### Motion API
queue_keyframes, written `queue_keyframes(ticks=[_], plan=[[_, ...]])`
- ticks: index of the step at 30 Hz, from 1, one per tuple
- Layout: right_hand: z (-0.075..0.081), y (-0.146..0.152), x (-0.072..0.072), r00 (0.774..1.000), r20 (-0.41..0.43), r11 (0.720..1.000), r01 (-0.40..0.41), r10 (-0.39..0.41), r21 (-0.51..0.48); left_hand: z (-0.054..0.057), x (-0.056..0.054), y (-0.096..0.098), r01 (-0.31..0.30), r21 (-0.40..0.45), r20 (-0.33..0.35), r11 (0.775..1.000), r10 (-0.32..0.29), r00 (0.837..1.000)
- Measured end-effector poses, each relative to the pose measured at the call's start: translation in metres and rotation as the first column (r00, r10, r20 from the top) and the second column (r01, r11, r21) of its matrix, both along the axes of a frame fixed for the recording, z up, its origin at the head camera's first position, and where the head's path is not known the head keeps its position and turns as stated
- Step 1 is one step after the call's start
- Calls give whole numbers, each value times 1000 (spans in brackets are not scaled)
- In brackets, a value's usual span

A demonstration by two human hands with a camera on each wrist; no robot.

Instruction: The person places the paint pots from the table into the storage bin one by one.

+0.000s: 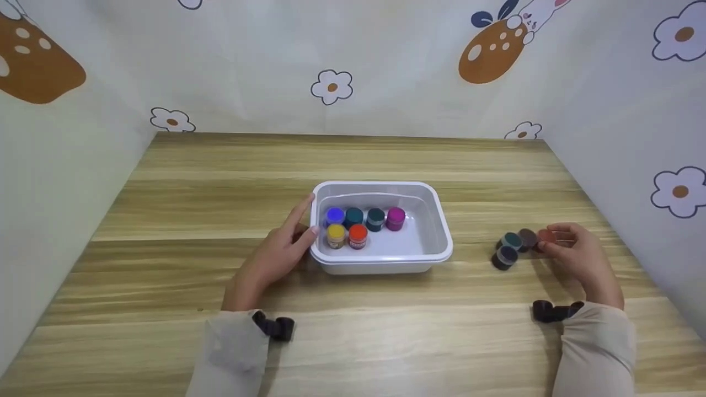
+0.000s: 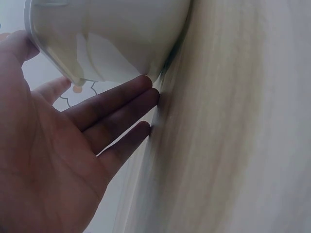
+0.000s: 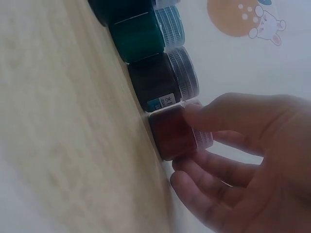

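Note:
My left hand (image 1: 278,251) rests against the left side of a white plastic tub (image 1: 380,258). Its thumb and index finger touch the rim, and in the left wrist view the other fingers extend beneath it. Inside the tub stand several small paint jars, among them a yellow one (image 1: 336,236), an orange-red one (image 1: 357,236) and a magenta one (image 1: 395,219). At the right, my right hand (image 1: 582,262) pinches a reddish-brown paint jar (image 3: 172,133) between thumb and fingers. That jar stands at the end of a group, beside a dark brown jar (image 3: 154,80).
A green jar (image 1: 509,241) and a near-black jar (image 1: 504,258) stand left of the brown one. The wooden table (image 1: 386,336) meets a patterned cloth backdrop (image 1: 265,66) behind and at both sides. Black wrist cameras sit on both sleeves.

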State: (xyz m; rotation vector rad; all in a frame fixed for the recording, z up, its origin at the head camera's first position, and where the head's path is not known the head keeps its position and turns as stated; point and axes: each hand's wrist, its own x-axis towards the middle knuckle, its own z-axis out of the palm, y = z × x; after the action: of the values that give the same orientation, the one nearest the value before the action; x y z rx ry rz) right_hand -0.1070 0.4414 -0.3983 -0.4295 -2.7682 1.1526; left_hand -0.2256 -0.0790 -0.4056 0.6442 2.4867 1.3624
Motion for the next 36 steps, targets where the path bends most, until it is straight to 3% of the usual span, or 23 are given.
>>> queue_keyframes(ticks=[8,22,29,36], plan=[[4,-4,4,999,-34,999,36,-35,16,0,0,0,-4,-7,4,1000,4,1000],[31,-22,4,989,-126,993,90,-81,73,-1,0,0,5,9,-24,1000,-5,1000],[52,-57,-10,976,-216,996,10,9,86,0,1,-1,1,7,-26,1000,-1,1000],[78,-115,-32,937,-311,987,-147,162,71,1,2,1,-10,-5,-1,1000,10,1000]])
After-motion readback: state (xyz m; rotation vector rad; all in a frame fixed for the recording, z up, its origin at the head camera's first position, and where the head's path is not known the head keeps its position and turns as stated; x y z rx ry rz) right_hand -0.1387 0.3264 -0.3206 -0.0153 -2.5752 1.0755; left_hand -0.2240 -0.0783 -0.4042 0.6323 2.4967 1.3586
